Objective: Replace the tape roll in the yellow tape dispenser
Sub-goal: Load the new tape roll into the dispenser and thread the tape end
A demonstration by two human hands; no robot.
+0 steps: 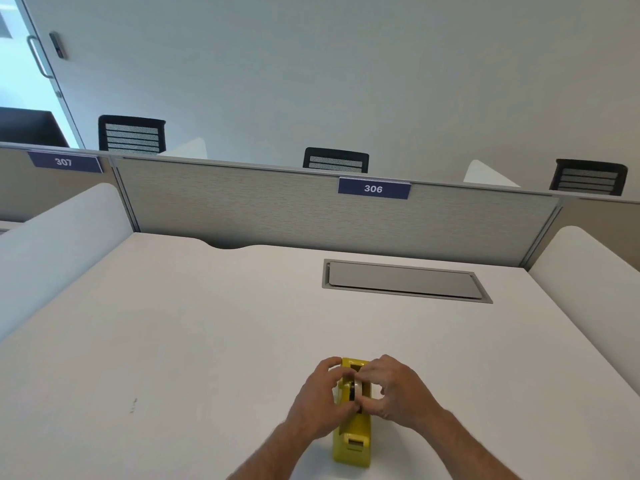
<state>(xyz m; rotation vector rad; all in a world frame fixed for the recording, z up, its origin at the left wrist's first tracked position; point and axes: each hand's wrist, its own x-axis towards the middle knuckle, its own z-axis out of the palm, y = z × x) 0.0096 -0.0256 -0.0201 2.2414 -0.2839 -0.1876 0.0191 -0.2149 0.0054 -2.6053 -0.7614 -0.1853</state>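
The yellow tape dispenser [352, 441] stands on the white desk [207, 341] near its front edge, lengthwise away from me. My left hand [320, 400] wraps the dispenser's left side, fingers curled over its top. My right hand [394, 389] pinches the tape roll [358, 386], pale with a dark core, which sits upright in the dispenser's cradle. My fingers hide most of the roll, so I cannot tell whether it rests fully in the cradle.
A grey cable hatch [401, 280] is set into the desk at the back right. A grey partition [277, 206] labelled 306 closes the far side, and white side dividers [59, 233] flank the desk. Black chairs [131, 133] stand beyond.
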